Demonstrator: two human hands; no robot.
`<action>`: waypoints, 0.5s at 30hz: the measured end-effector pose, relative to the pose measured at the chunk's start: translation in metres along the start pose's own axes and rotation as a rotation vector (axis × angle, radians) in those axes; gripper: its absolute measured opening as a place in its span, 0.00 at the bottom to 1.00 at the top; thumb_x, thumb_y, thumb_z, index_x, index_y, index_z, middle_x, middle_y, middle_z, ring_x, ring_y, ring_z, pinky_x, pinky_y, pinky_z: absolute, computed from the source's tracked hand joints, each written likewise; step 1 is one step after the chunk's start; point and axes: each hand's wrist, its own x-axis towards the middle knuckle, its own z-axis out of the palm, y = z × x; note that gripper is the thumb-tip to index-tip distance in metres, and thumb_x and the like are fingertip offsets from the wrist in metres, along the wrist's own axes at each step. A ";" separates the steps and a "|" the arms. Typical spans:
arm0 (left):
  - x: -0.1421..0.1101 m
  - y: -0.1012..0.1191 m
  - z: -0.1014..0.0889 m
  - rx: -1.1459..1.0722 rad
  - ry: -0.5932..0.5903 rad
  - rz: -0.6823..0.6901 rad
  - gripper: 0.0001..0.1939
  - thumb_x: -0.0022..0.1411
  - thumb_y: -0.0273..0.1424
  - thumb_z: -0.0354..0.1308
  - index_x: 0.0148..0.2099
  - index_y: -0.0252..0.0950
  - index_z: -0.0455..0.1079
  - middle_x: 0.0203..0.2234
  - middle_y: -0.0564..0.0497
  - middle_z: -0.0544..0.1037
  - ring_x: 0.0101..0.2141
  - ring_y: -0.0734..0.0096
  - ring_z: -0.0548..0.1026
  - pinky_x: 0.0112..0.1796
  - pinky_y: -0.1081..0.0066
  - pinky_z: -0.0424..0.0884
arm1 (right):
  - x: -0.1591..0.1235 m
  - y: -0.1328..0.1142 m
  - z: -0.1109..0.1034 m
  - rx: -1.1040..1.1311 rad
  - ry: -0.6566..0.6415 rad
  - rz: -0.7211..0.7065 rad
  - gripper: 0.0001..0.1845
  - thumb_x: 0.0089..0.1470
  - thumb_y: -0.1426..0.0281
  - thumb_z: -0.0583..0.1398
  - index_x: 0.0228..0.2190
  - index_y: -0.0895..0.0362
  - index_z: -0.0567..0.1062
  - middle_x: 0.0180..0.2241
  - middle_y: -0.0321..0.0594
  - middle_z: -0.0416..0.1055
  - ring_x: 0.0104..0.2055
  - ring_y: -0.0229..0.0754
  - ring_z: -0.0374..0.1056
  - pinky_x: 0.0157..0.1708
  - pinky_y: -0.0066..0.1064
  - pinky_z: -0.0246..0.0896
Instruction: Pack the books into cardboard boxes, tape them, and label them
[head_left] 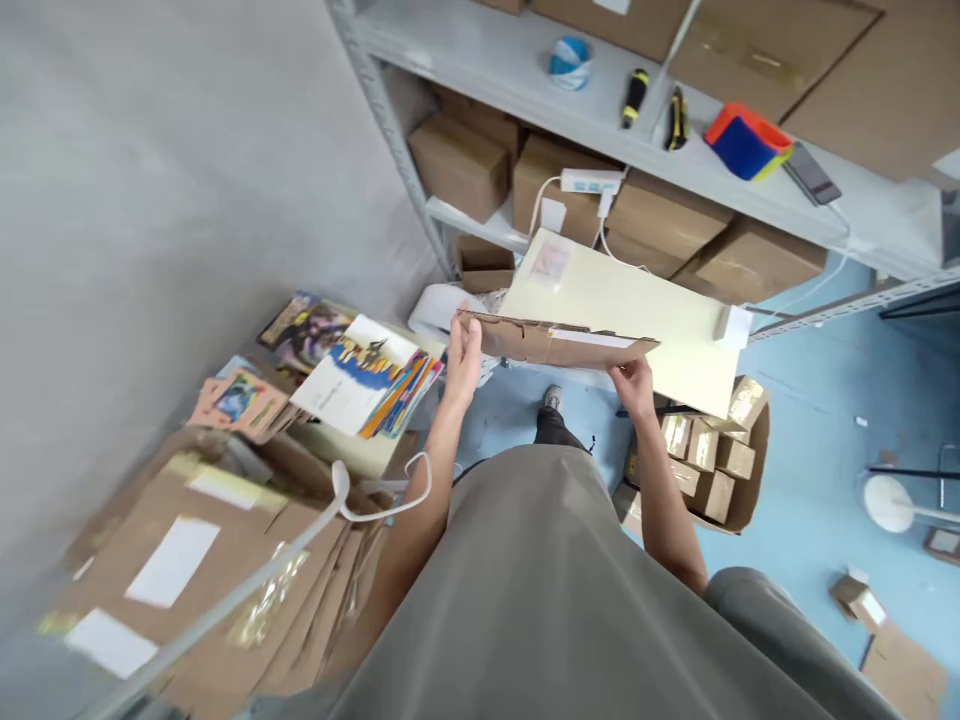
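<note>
A flat piece of brown cardboard with a white label strip is held up in front of me, seen nearly edge-on. My left hand grips its left end, fingers behind and along the edge. At the lower right corner, my right hand pinches the same cardboard. Just beyond it lies a pale yellow tabletop, with a small clear packet at its far left corner and a small white box at its right end.
Left of me are stacked comics and flattened cartons. A metal shelf holds boxes, cutters and a phone; a power strip hangs below. An open carton of small boxes stands on the blue floor at right.
</note>
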 end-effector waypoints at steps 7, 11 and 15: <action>0.096 -0.014 0.142 0.087 -0.285 0.011 0.48 0.75 0.69 0.55 0.82 0.46 0.57 0.78 0.37 0.69 0.80 0.51 0.65 0.78 0.50 0.63 | 0.075 0.053 -0.063 -0.024 0.094 0.218 0.24 0.53 0.49 0.66 0.43 0.53 0.77 0.48 0.56 0.86 0.54 0.62 0.83 0.65 0.61 0.79; 0.124 -0.025 0.200 0.159 -0.349 -0.052 0.45 0.75 0.59 0.64 0.81 0.41 0.58 0.74 0.34 0.73 0.79 0.48 0.66 0.76 0.49 0.65 | 0.116 0.076 -0.087 -0.024 0.101 0.285 0.30 0.53 0.45 0.69 0.48 0.54 0.78 0.53 0.56 0.85 0.59 0.61 0.80 0.70 0.64 0.75; 0.138 -0.041 0.235 0.257 -0.477 -0.131 0.40 0.76 0.45 0.61 0.82 0.40 0.59 0.75 0.36 0.73 0.78 0.47 0.67 0.76 0.50 0.66 | 0.137 0.092 -0.089 -0.010 0.081 0.290 0.41 0.51 0.40 0.70 0.56 0.53 0.76 0.57 0.54 0.82 0.61 0.59 0.77 0.69 0.61 0.75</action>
